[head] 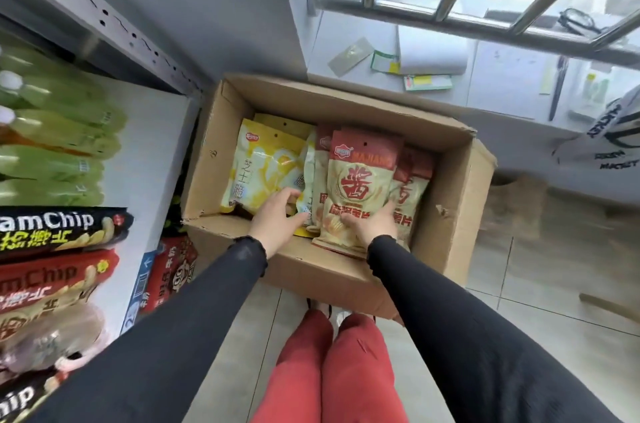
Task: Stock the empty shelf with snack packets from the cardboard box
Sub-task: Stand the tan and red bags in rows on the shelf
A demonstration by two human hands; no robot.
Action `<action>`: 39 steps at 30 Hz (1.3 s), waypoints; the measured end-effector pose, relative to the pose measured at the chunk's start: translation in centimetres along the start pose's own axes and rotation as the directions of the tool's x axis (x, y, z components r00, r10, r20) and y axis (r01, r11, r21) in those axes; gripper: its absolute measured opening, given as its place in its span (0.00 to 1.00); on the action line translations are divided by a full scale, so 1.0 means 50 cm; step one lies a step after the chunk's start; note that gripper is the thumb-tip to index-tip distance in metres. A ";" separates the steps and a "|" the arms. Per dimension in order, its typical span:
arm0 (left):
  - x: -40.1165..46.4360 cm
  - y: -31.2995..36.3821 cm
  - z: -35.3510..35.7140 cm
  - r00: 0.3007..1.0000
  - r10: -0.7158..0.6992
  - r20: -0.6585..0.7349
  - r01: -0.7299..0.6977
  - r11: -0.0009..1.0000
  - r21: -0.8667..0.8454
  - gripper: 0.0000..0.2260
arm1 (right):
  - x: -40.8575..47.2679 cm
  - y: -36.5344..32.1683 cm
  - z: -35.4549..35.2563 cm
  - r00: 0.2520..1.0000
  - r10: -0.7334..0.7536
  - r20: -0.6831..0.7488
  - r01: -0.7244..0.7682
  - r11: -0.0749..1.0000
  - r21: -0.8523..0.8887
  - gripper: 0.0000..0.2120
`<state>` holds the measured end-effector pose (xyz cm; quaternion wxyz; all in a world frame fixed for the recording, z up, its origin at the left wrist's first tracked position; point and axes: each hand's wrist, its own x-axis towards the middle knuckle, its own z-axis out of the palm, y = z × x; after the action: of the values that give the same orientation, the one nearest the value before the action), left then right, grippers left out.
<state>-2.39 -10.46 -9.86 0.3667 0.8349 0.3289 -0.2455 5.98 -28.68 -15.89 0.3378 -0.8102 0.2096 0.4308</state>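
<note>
Presently we note both hands reach into the cardboard box to gather stock: left hand fingers released on the yellow packets, right hand grasping the red packet at its near end.

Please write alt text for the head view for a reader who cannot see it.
Both hands reach into an open cardboard box on the floor: the left hand rests on yellow snack packets, the right hand holds the bottom of a red-topped packet. Stocked shelves stand to the left.
</note>
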 end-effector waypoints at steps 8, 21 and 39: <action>0.056 0.036 0.036 0.993 -0.105 0.056 0.115 0.965 -0.233 0.20 | -0.060 0.063 -0.090 0.990 -0.131 -0.056 0.141 0.951 0.274 0.15; 0.173 0.174 0.174 0.992 -0.121 0.042 0.128 0.940 -0.315 0.45 | -0.140 0.101 -0.205 0.926 -0.219 -0.308 0.289 0.936 0.202 0.15; -0.149 0.128 -0.219 0.965 -0.123 -0.231 -0.151 0.460 -0.875 0.12 | -0.344 -0.125 -0.203 0.814 -0.561 0.153 0.432 0.760 0.486 0.16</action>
<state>-0.83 -8.00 4.57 0.7019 0.5495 0.4467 0.0768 6.27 -30.97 4.90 0.6373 -0.6695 0.0225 0.3809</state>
